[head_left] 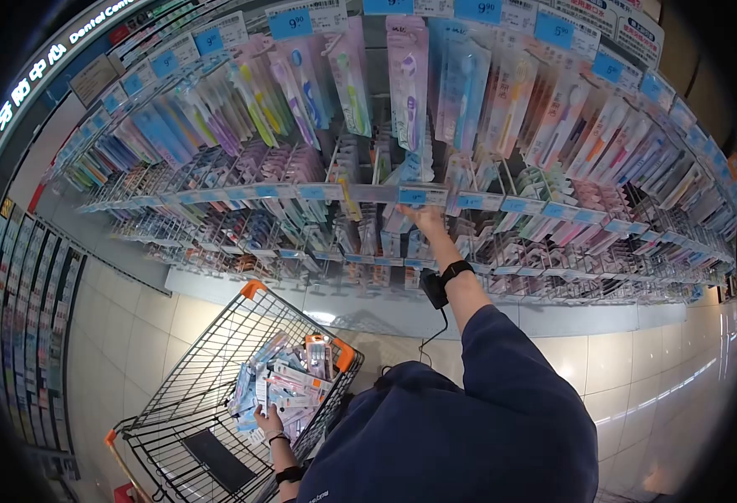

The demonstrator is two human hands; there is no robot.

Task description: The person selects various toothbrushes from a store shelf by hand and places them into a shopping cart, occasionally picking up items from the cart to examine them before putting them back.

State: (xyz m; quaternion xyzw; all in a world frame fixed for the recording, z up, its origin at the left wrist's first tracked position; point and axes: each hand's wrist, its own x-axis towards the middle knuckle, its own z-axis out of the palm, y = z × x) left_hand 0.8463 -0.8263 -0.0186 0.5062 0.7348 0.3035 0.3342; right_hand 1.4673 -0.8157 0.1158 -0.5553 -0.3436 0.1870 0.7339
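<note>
My right hand (425,220) reaches up to the middle tier of a toothbrush display, just below a blue-and-white price tag (423,197). Its fingers are stretched out and apart among the hanging packs; their tips are partly lost against the packaging. A tilted light-blue pack (408,171) hangs just above that tag. Down in the shopping cart (205,335), my left hand (269,422) has its fingers closed on a slim white toothbrush pack (261,391). Around it lies a loose pile of toothbrush packs (301,381), some pink, some blue, one with orange.
Rows of hanging toothbrush packs (410,92) curve across the display, with price rails (318,193) on several tiers. A second product rack (29,310) stands at the left. A black cable (446,323) dangles by my right forearm. Pale tiled floor (628,369) runs to the right.
</note>
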